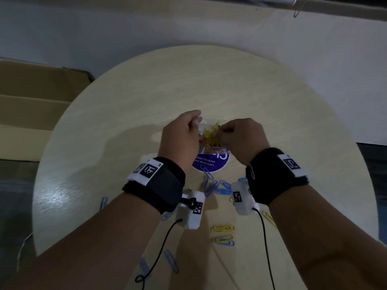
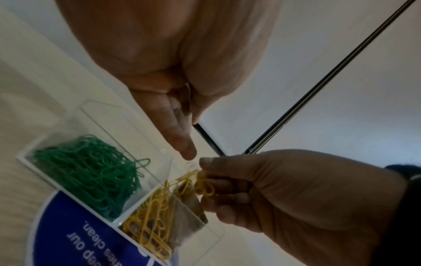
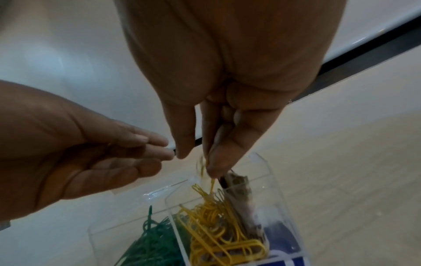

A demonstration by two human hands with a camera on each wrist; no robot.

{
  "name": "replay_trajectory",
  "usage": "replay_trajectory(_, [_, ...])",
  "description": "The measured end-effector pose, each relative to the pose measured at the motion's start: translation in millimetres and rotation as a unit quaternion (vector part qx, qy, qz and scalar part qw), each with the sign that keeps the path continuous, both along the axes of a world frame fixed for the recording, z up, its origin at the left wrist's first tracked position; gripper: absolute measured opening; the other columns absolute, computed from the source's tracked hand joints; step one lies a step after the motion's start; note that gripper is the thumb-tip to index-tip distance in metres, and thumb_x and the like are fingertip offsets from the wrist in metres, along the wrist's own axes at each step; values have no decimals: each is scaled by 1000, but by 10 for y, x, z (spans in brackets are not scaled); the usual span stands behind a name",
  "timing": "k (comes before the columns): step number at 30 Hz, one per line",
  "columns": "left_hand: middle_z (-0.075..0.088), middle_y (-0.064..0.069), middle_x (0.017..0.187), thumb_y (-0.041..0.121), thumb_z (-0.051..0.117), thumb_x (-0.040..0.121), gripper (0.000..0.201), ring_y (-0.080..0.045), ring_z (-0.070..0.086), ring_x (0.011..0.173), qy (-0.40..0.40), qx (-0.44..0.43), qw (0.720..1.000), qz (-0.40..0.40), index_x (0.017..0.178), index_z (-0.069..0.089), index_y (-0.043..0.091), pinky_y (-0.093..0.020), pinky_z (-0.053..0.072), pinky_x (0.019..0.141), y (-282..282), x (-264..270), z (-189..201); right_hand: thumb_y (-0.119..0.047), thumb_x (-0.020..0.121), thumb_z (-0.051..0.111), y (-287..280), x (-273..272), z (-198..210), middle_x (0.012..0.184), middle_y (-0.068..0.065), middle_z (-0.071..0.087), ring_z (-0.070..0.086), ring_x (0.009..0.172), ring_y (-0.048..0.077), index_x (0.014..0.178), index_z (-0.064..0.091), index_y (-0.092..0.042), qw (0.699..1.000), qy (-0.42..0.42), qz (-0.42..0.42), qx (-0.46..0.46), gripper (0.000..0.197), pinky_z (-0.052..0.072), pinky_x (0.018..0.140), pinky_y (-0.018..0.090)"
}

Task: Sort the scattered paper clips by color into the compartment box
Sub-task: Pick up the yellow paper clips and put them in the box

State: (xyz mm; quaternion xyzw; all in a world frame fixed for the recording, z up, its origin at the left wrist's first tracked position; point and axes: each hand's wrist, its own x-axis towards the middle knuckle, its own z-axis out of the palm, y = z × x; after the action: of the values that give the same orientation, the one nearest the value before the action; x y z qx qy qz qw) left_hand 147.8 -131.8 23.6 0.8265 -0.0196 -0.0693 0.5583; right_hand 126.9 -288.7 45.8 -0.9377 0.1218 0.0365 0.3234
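The clear compartment box [image 1: 225, 147] sits mid-table, partly on a blue round sticker [image 1: 211, 164]. One compartment holds green clips [image 2: 91, 172], the one beside it yellow clips [image 2: 148, 225] [image 3: 216, 234]. My right hand [image 1: 225, 130] [image 3: 209, 168] hangs over the yellow compartment and pinches a few yellow clips [image 2: 203, 185] at its rim. My left hand [image 1: 195, 124] [image 3: 165, 153] hovers close beside it with relaxed fingers, holding nothing. Loose blue clips [image 1: 211, 186] and yellow clips [image 1: 223, 228] lie on the table nearer to me.
The round pale wooden table [image 1: 125, 122] has more blue clips at its near side [image 1: 171, 258] and left [image 1: 103, 203]. A cardboard box [image 1: 31, 101] stands off the left edge. A white wall runs behind. Cables hang from both wrist cameras.
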Motion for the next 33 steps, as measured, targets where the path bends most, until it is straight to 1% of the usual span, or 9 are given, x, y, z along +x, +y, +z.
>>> replay_trajectory(3, [68,10,108,19,48,99,24,-5,68,79,-21,23,999,28,116,64,26,-28,58,76,173,-61,80,-30,87,61,-103,-10,-3,84,2,75,67,78,20,88,77,-18,999,-18,-23,-12,20,50,72,26])
replay_trajectory(6, [65,8,102,22,53,96,16,-7,62,85,-67,109,991,44,104,67,25,-18,48,74,404,-103,73,-38,83,65,-273,-25,-52,87,1,73,66,84,23,83,74,-20,997,-31,-67,-34,20,50,74,30])
replay_trajectory(8, [60,3,101,27,56,94,13,-10,57,81,-68,161,982,69,104,64,25,-24,43,73,520,-77,10,-47,83,63,-265,5,-48,86,2,69,62,83,24,80,71,-20,995,22,-35,-87,28,47,71,29])
replay_trajectory(10, [59,-4,102,36,57,93,26,-15,55,79,-25,207,975,76,115,57,22,-27,38,71,575,-15,-88,-53,87,54,-179,66,-37,85,5,65,59,82,27,79,70,-18,984,64,23,-165,39,48,72,31])
replay_trajectory(13, [65,-11,112,43,51,96,42,-28,62,97,43,234,971,26,130,51,19,-31,45,78,547,67,-208,-50,93,41,-55,161,-84,81,9,60,55,75,29,74,60,-12,958,95,78,-259,47,42,67,32])
replay_trajectory(17, [69,-13,115,30,45,100,38,-31,64,100,9,256,966,-27,131,57,12,-33,50,82,469,56,-238,-42,96,40,11,229,-123,63,4,47,49,66,27,59,45,-16,958,120,63,-254,46,37,63,31])
replay_trajectory(21, [71,-13,99,27,43,100,32,-32,65,82,-25,280,958,-51,118,63,9,-39,54,74,480,54,-236,-38,96,42,51,281,-115,62,2,47,46,56,20,60,47,-15,971,132,28,-198,44,37,64,30])
replay_trajectory(30, [71,-13,108,30,43,100,37,-33,66,90,-5,281,957,-68,129,59,13,-30,46,72,511,93,-208,-38,97,40,2,321,-98,65,4,50,55,72,29,60,48,-15,952,184,72,-234,44,40,67,32])
replay_trajectory(33, [70,-13,112,31,44,100,39,-32,66,92,5,281,957,-69,131,57,14,-33,50,78,525,110,-199,-42,98,38,-60,352,-84,77,8,56,54,73,29,72,58,-12,950,194,91,-227,44,40,68,33])
